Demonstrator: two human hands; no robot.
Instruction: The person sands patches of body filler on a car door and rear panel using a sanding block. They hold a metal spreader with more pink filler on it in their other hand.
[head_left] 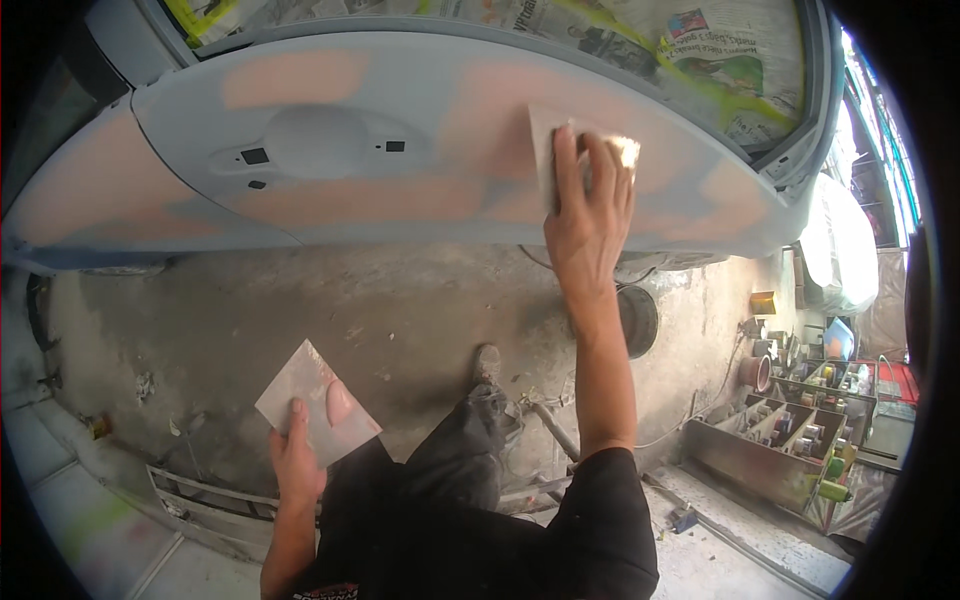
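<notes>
My right hand (590,195) is stretched out to a car door (410,215). Its fingers are closed on a thin, flat metal spreader (543,150), which lies against the door panel and shines at one corner. Pinkish patches of filler cover parts of the grey door around it. Lower down on the left, my left hand (296,455) grips a square pale plate (300,385) by its near edge, thumb on top. A smooth pink blob of body filler (343,403) sits on that plate. The handle recess (318,140) in the door has dark cut-outs beside it.
Newspaper (600,40) masks the window above the door. A dark bucket (637,322) stands on the concrete floor beyond my right forearm. At the right is a compartmented metal rack (770,425) with several cans and bottles. A metal frame (215,505) lies behind my left arm.
</notes>
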